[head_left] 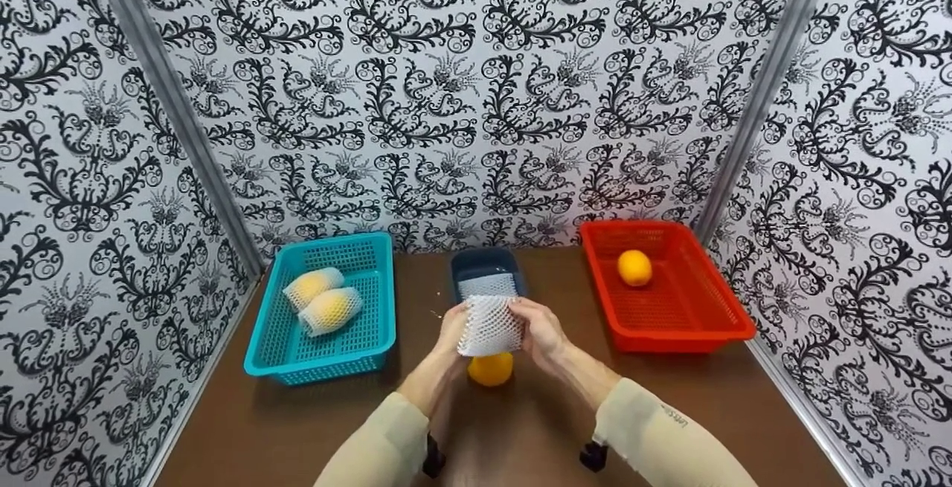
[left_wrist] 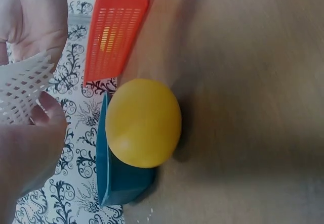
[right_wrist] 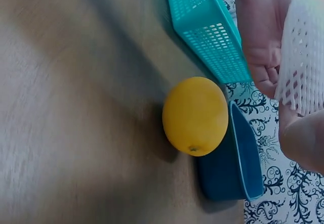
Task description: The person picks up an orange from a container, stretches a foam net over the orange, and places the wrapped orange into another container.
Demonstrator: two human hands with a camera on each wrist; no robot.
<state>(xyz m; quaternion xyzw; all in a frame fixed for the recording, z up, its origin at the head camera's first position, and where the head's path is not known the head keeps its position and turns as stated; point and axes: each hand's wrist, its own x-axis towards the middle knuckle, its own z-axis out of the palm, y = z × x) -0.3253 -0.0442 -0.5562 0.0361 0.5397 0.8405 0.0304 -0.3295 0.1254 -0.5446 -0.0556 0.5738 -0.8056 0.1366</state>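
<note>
Both hands hold a white foam fruit net (head_left: 492, 326) up over the table, one at each side of it. My left hand (head_left: 451, 332) grips the net's left side, its fingers partly behind the mesh. With thumb and fingers, my right hand (head_left: 543, 331) pinches the upper right edge. Below the net, a round yellow-orange fruit (head_left: 491, 370) rests on the table, its top covered by the net in the head view. In the right wrist view the whole fruit (right_wrist: 195, 117) shows, with a small stem mark. The net (right_wrist: 304, 57) is flattened and looks empty.
Beyond the hands stands a dark blue bin (head_left: 483, 258) with more white foam nets (head_left: 487, 286) in it. A turquoise basket (head_left: 256, 349) on the left holds two netted fruits (head_left: 331, 311). The red basket (head_left: 684, 334) on the right holds one bare fruit (head_left: 634, 268). Patterned walls enclose the table.
</note>
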